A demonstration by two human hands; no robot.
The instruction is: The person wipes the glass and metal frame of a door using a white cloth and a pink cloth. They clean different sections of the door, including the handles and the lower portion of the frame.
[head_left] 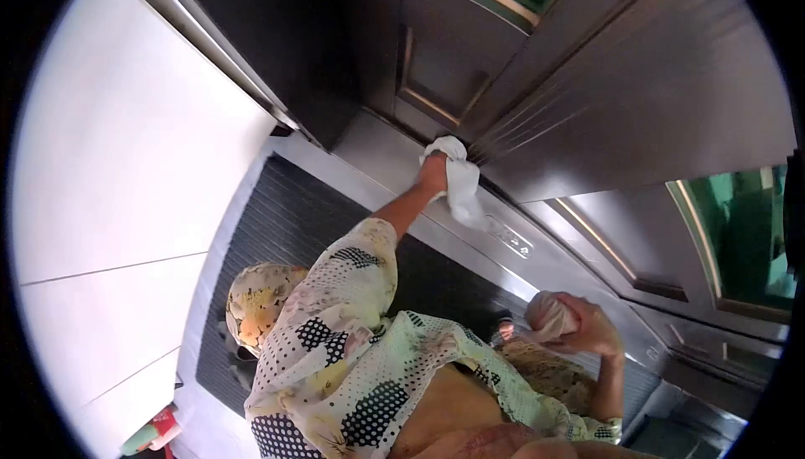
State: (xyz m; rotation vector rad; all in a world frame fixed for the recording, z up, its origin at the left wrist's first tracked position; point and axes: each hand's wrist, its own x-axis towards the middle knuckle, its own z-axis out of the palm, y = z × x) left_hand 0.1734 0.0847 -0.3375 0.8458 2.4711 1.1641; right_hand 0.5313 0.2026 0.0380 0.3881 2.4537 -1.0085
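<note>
My left hand (pixel 433 176) reaches out to the foot of a dark door (pixel 604 98), its fingers closed round a white cloth (pixel 462 186). The cloth presses at the seam between the door and the metal threshold (pixel 377 153), and one end hangs down along the sill. On the right, my right hand (pixel 594 329) is held away from the door. Its fingers are wrapped round a crumpled, pinkish-white cloth (pixel 551 318).
A black ribbed mat (pixel 285 207) lies on the floor beneath me. White panels (pixel 117 182) stand on the left. The door has raised trim and green glass panes (pixel 750 233). Something red and green (pixel 155 432) is at the lower left.
</note>
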